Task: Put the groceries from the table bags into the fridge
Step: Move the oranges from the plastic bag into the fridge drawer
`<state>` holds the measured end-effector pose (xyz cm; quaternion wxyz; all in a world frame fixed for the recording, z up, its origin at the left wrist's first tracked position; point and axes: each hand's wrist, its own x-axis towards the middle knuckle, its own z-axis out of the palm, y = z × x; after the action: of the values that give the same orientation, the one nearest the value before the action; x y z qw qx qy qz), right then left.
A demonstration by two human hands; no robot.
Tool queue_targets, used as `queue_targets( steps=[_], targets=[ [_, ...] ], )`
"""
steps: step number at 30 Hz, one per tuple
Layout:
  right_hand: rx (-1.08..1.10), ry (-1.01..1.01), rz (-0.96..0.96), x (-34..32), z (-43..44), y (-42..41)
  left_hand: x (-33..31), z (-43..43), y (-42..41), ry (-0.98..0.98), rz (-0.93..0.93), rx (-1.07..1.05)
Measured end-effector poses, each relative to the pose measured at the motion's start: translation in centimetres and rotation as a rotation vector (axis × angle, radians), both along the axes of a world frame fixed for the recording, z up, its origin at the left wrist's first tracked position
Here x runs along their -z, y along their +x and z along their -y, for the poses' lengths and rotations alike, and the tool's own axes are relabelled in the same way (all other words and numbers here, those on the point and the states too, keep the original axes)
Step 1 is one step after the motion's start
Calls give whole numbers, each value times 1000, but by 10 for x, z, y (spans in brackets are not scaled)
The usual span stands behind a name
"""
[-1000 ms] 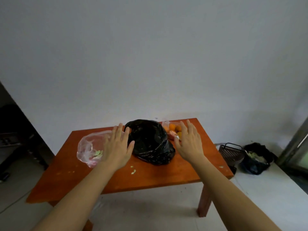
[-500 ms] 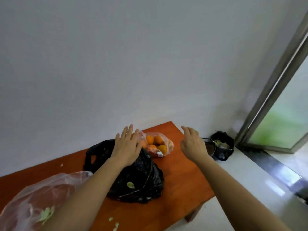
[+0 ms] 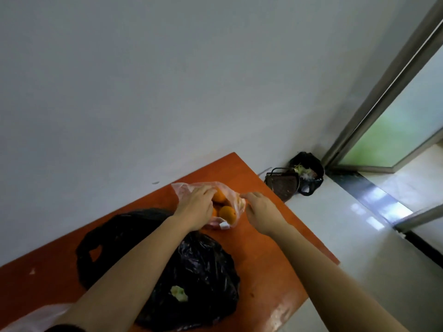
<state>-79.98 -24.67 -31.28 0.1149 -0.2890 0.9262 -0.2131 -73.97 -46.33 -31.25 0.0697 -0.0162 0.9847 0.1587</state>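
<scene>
Both hands have come forward since half a second ago: my left hand (image 3: 195, 208), which lay on the black bag (image 3: 203, 271), now rests on the clear bag of oranges (image 3: 230, 202) at the far corner of the orange table (image 3: 271, 264), fingers curled down over the plastic and one orange (image 3: 218, 196). Whether they actually grip film or fruit I cannot tell from this angle. My right hand (image 3: 262, 212) sits just beside the bag's right edge, thumb and forefinger brought together, apparently pinching the plastic there. A second orange (image 3: 227, 213) shows through the bag between my hands. On the floor beyond the table stand a dark basket (image 3: 282, 184) and another black bag (image 3: 309, 168).
</scene>
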Motion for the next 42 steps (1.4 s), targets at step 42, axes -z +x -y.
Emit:
queue_targets(
  steps=[42],
  targets=[
    [283,-194,-189,-64,-8,-3,-82,-2,7,513,-402,-367]
  ],
)
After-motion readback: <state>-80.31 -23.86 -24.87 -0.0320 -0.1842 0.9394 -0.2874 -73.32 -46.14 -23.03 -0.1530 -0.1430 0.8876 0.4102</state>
